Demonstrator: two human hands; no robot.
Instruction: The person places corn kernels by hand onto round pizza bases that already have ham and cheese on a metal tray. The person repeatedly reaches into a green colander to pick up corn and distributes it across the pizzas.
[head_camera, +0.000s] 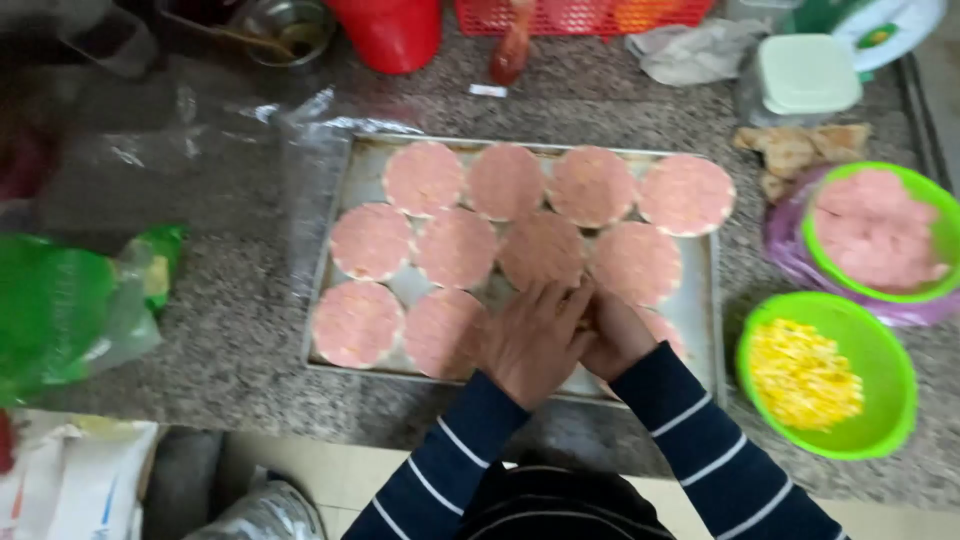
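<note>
A metal baking tray on the granite counter holds several round flat bases spread with pink paste. My left hand and my right hand lie side by side, pressed together over the tray's near edge, fingers down on the bases there. A pink-topped base shows just right of my right hand. What lies under the hands is hidden. Both sleeves are dark blue with thin white stripes.
A green bowl of yellow corn and a green bowl of pink paste stand right of the tray. A green plastic bag lies at the left. A red container, a basket and a lidded tub sit behind.
</note>
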